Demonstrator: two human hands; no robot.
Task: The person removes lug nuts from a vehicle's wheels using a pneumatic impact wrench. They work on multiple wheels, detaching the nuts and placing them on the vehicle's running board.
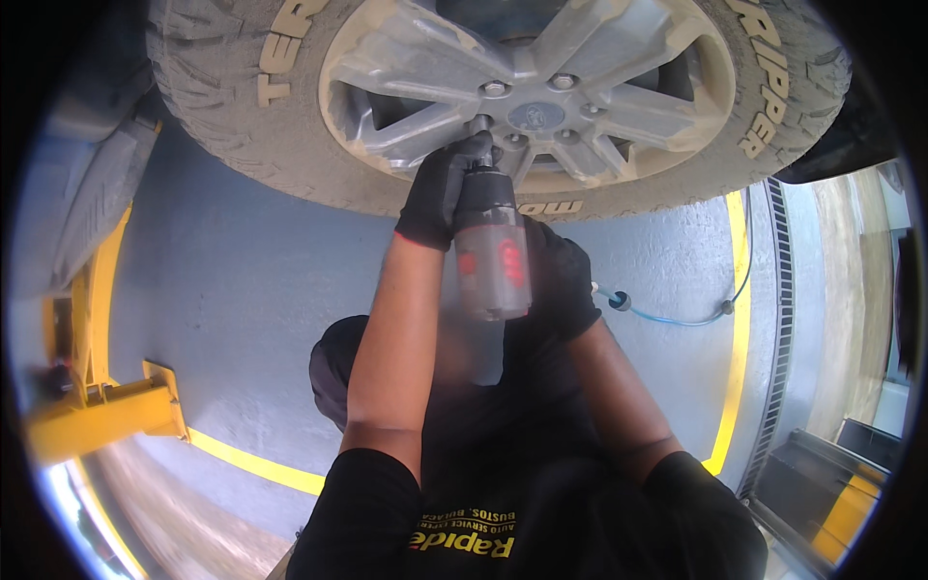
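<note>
A grey and black impact wrench (491,256) points up at the wheel (454,48), its socket (480,125) set at a lug position left of the centre cap (536,118). My left hand (440,188), in a black glove, is closed round the front end of the wrench, beside the socket. Behind the wrench body, my gloved right hand (561,280) is closed at the handle side; the wrench body hides most of its fingers. Several lug nuts show around the cap. The dusty tire (242,126) has raised pale lettering.
A blue air hose (667,320) runs from beside my right hand toward the right. Yellow lift arms (106,420) stand at the left. Yellow lines (739,319) mark the grey floor (232,261), and a drain grate (778,290) lies along the right.
</note>
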